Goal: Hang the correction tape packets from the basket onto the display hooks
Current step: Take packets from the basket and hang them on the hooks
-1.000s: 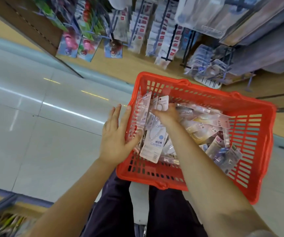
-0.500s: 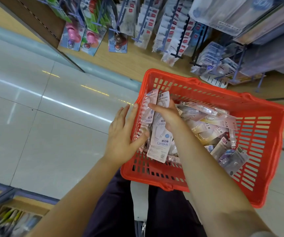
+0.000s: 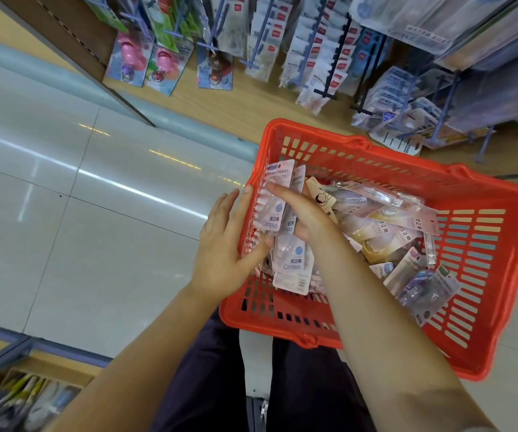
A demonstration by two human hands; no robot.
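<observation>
A red plastic basket (image 3: 485, 244) rests on my lap, holding several correction tape packets (image 3: 388, 232). Inside it, at the left end, my right hand (image 3: 304, 213) grips a few pale pink and white "Campus" packets (image 3: 292, 260) standing on edge. My left hand (image 3: 223, 244) lies flat against the outside of the basket's left wall, fingers straight, its thumb reaching over the rim to touch the packets. Display hooks (image 3: 329, 73) with hanging stationery packets line the shelf at the top.
Pegboard shelving runs across the top, with keychain cards (image 3: 161, 67) at left and blister packs (image 3: 407, 110) at right. Grey tiled floor (image 3: 80, 229) fills the left. A low shelf bin with pens (image 3: 18, 403) sits at the bottom left. My dark trousers show under the basket.
My right hand has drawn the Campus packets upright against the basket's left wall. The left thumb has come over the rim to them. The view has shifted, bringing the shelf closer.
</observation>
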